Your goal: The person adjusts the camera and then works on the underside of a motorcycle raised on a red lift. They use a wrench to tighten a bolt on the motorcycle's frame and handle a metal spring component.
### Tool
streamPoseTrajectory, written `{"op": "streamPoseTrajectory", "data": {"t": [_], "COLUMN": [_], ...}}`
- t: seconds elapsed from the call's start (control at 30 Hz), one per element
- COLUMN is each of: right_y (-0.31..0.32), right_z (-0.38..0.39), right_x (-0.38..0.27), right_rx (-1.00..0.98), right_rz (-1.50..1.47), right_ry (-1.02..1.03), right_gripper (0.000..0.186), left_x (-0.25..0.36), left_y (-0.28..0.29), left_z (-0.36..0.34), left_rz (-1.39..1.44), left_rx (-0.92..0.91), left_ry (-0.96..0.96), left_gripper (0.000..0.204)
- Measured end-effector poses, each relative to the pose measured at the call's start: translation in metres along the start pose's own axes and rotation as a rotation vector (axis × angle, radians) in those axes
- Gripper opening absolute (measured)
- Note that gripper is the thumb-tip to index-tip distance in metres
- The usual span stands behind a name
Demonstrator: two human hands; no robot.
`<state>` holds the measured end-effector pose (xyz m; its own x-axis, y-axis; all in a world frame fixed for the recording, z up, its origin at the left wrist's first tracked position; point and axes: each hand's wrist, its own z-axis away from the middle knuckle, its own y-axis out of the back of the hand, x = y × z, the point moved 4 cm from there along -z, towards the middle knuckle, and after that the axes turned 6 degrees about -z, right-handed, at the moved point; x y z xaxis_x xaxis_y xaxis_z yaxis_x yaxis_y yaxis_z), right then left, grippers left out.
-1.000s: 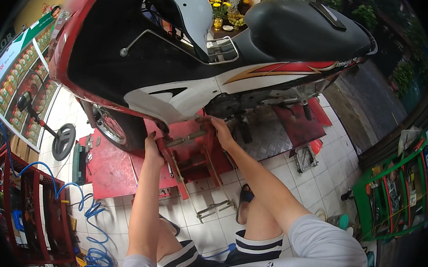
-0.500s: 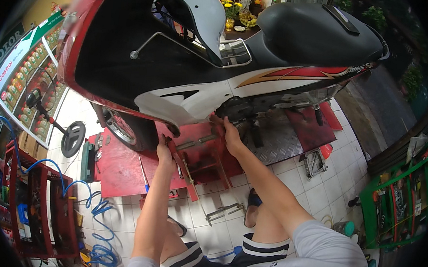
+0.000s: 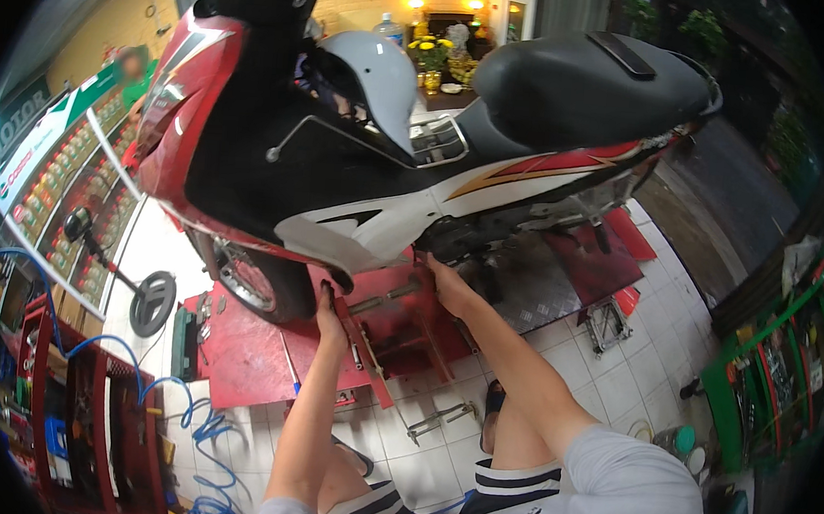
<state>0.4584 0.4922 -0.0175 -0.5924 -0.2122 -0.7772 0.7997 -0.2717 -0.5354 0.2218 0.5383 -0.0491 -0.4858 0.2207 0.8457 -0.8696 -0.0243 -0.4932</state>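
A red, white and black motor scooter (image 3: 357, 225) stands on a low red lift platform (image 3: 242, 365). Below its front body, a red metal frame (image 3: 382, 350) with two bars and a grey cross rod leans toward me. My left hand (image 3: 330, 312) is closed around the upper end of its left bar, close to the front wheel (image 3: 272, 281). At the upper end of the right bar, just under the scooter's lower panel, my right hand (image 3: 443, 284) is closed too. Both sets of fingers are partly hidden.
A grey helmet (image 3: 372, 73) sits in the scooter's step-through. Red tool shelves (image 3: 85, 425) and a coiled blue hose (image 3: 213, 434) are at left, a green tool rack (image 3: 762, 377) at right. A metal bracket (image 3: 441, 421) lies near my feet. Another person (image 3: 133, 85) stands behind the scooter's front.
The view has tilted up and shifted, so more of the scooter's front and the person in green show. Both hands keep their places on the red metal frame.
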Motion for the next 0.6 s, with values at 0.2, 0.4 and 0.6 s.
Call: {"op": "streamPoseTrajectory", "data": {"t": [0.2, 0.4, 0.6], "right_y": [-0.013, 0.0, 0.037], "right_z": [0.074, 0.144, 0.139], "right_x": [-0.118, -0.335, -0.507], "right_rx": [-0.117, -0.216, -0.341], "right_rz": [0.603, 0.363, -0.161], "right_ry": [0.323, 0.758, 0.871], "right_gripper": [0.04, 0.04, 0.044], "left_x": [0.006, 0.014, 0.009], "left_y": [0.016, -0.006, 0.011], "left_z": [-0.006, 0.014, -0.005], "left_rz": [-0.07, -0.06, -0.033], "left_rx": [0.055, 0.037, -0.034], "left_ry": [-0.055, 0.007, -0.088], "left_gripper": [0.05, 0.039, 0.035]}}
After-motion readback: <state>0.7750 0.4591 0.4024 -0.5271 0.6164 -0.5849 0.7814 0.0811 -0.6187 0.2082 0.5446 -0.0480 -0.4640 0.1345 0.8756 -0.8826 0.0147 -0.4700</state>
